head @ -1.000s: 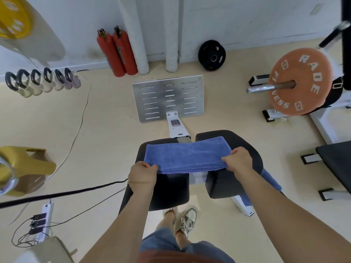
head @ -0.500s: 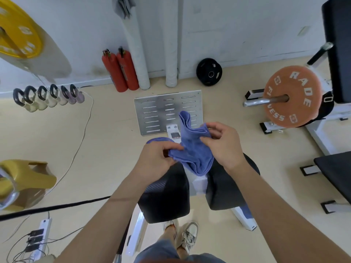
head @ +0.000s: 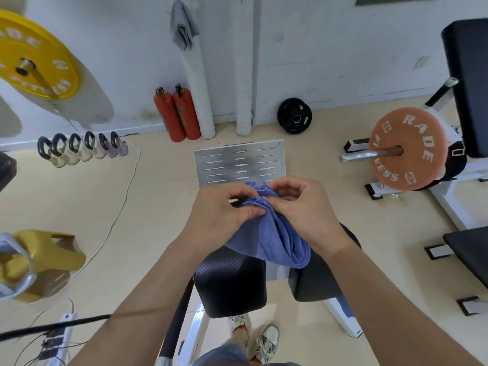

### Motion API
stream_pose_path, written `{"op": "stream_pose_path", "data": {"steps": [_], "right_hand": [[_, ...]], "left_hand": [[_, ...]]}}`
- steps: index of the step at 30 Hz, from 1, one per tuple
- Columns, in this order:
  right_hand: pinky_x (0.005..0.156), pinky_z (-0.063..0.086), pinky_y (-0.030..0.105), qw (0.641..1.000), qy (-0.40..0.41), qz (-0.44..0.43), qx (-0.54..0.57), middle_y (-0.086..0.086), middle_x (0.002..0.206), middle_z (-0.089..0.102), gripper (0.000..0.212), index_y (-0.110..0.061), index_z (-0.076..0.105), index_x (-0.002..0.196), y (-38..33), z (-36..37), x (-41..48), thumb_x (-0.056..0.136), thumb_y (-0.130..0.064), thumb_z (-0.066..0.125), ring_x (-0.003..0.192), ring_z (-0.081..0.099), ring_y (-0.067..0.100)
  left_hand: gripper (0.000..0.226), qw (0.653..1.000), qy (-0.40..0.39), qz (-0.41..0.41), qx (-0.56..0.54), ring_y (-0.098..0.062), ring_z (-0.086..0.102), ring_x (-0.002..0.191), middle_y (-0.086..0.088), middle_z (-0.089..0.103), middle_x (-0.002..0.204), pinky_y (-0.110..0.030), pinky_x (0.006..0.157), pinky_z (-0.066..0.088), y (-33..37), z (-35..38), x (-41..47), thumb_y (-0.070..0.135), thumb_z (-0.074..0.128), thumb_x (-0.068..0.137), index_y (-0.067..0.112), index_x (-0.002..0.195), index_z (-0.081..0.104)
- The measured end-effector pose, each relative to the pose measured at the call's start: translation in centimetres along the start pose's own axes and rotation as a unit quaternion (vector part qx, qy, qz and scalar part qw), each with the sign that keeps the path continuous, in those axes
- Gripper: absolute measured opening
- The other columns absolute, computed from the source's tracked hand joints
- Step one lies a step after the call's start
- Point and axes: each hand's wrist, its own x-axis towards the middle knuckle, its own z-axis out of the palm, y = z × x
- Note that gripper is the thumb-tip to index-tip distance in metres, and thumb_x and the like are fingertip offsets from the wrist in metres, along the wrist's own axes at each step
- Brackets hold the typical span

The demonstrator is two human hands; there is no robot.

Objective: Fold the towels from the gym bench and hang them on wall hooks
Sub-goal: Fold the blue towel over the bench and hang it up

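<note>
**Blue towel lifted off the bench and doubled over in both hands**

A second ago the blue towel [head: 274,239] lay stretched flat across the two black pads of the gym bench [head: 232,283], one hand at each end. Now it is off the pads and held in the centre of the frame, folded in half, its loop hanging down over the gap between the pads. The left hand [head: 224,215] and right hand [head: 303,210] have come together at the top edges: the left thumb and fingers [head: 253,212] pinch the gathered edge, and the right fingertips press the same bunched edges from the other side, the remaining right fingers curled loosely above. Both hands are closed on the cloth.

By this reading, the fold of this towel is nearly done and the carry to a hook comes next. A grey towel [head: 182,30] already hangs high on the wall at the upper centre of the frame, so one towel seems finished; the hook itself is hidden behind it. A strip of blue shows low at the right of the bench frame, possibly another towel, though too little of it is visible to tell.

Readable writing: the orange weight plate [head: 406,151] at right shows "RADE" and "FI…ESS", partly cut by the bar. The yellow weight plate [head: 37,54] at upper left carries similar lettering, blurred and partly cut off
</note>
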Motion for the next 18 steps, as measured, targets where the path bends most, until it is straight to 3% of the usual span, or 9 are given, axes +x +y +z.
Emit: {"op": "stream_pose_path", "data": {"steps": [4, 8, 12, 16, 18], "right_hand": [[0.084, 0.057, 0.032, 1.000, -0.025, 0.014, 0.013, 0.001, 0.091, 0.076, 0.018, -0.015, 0.074, 0.096, -0.8, -0.8, -0.6, 0.082, -0.004, 0.072, 0.088, 0.072, 0.015], [0.074, 0.055, 0.019, 0.999, -0.029, -0.019, -0.013, -0.003, 0.081, 0.074, 0.024, -0.022, 0.070, 0.086, -1.6, -1.3, -1.0, 0.080, 0.002, 0.071, 0.079, 0.072, 0.009], [0.076, 0.058, 0.028, 0.998, -0.007, -0.047, -0.045, 0.005, 0.076, 0.073, 0.020, -0.016, 0.065, 0.079, -1.9, -1.8, -1.1, 0.076, 0.001, 0.075, 0.075, 0.072, 0.016], [0.077, 0.059, 0.031, 0.996, -0.023, -0.063, -0.064, 0.006, 0.076, 0.072, 0.019, -0.014, 0.064, 0.077, -2.4, -2.3, -1.3, 0.076, 0.002, 0.075, 0.073, 0.071, 0.016], [0.077, 0.058, 0.030, 0.994, -0.045, -0.065, -0.073, 0.007, 0.076, 0.072, 0.021, -0.012, 0.061, 0.079, -2.5, -2.5, -1.4, 0.076, 0.005, 0.073, 0.073, 0.071, 0.014]], "left_hand": [[0.033, 1.000, 0.004, 0.001, -0.022, 0.008, 0.061, 0.076, 0.029, 0.067, 0.075, -0.005, 0.073, 0.043, 0.9, -0.2, -0.1, 0.015, 0.081, 0.069, 0.043, 0.072, 0.066], [0.026, 1.000, 0.003, 0.013, -0.015, 0.004, 0.063, 0.078, 0.022, 0.068, 0.081, -0.008, 0.074, 0.046, 1.5, -0.2, -0.2, 0.016, 0.082, 0.069, 0.038, 0.074, 0.067], [0.030, 0.999, 0.016, 0.035, 0.010, 0.002, 0.061, 0.079, 0.022, 0.067, 0.076, -0.010, 0.074, 0.047, 1.7, 0.1, -0.2, 0.018, 0.082, 0.069, 0.041, 0.073, 0.064], [0.027, 0.995, 0.042, 0.082, 0.049, 0.001, 0.057, 0.094, 0.017, 0.059, 0.097, -0.009, 0.081, 0.041, 1.8, 0.2, -0.2, 0.015, 0.082, 0.067, 0.031, 0.073, 0.061], [0.029, 0.997, 0.008, 0.070, 0.030, 0.005, 0.057, 0.100, 0.020, 0.062, 0.103, -0.007, 0.085, 0.039, 2.0, 0.1, -0.3, 0.009, 0.081, 0.067, 0.025, 0.067, 0.057]]}}
